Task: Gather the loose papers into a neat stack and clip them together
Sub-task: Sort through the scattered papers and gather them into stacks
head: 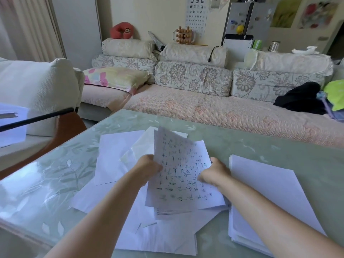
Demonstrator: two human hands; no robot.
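Loosely bowed, thin handwritten sheets [178,183].

Two bare arms reach over a glass worktop [279,138] with a leaf pattern. The left hand [149,167] and right hand [214,174] grip opposite edges of a handwritten bundle of sheets [180,175], lifted above loose white papers [115,155]. A separate white stack [264,192] lies at right. A floral sofa [195,86] stands behind.
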